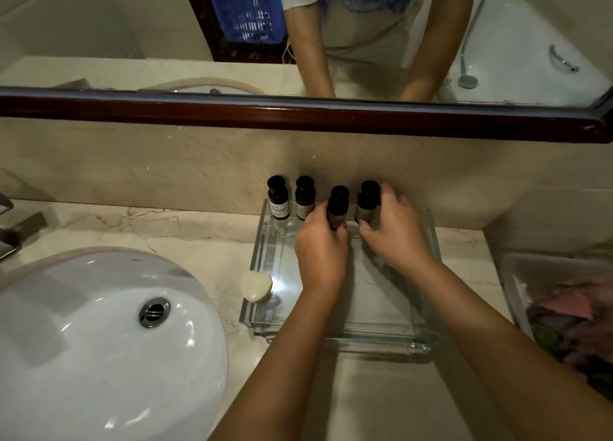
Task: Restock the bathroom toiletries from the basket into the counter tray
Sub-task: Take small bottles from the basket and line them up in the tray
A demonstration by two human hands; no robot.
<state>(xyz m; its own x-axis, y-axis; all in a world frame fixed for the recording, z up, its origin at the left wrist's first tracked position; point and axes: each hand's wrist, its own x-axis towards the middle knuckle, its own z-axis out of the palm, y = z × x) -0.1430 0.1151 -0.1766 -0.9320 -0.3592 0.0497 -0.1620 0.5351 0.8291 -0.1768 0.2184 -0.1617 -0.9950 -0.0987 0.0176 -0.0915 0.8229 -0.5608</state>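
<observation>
Dark, black-capped and upright, the third bottle point(337, 207) in the row is gripped low on its body by the left hand point(320, 258). The thumb curls across its front and the fingers point(313, 216) wrap its left side. Just right of it, the right hand point(396, 235) grips the fourth bottle point(367, 202), with its fingers curled round the far side and the thumb pressed near the base. Both bottles carry pale labels, largely covered by the fingers and too small to read.

To their left the first bottle point(278, 198) and the second bottle point(304, 198) stand free, close together and upright. The first has a white label with fine dark print that cannot be made out.

All four sit along the far edge of the clear glass tray point(365, 343), centre frame on the marble counter point(199, 238) against the wall. A pale soap point(255, 285) rests at the tray's left rim.

The white sink point(99, 341) with its chrome drain point(154, 311) fills the lower left. A translucent bin point(512, 284) of pink and mixed-colour items sits at the right edge.

Across the top, the dark wood-framed mirror point(298, 115) reflects a blue basket point(245, 9) at upper centre and a shirt with blue lettering, cropped and unreadable.
</observation>
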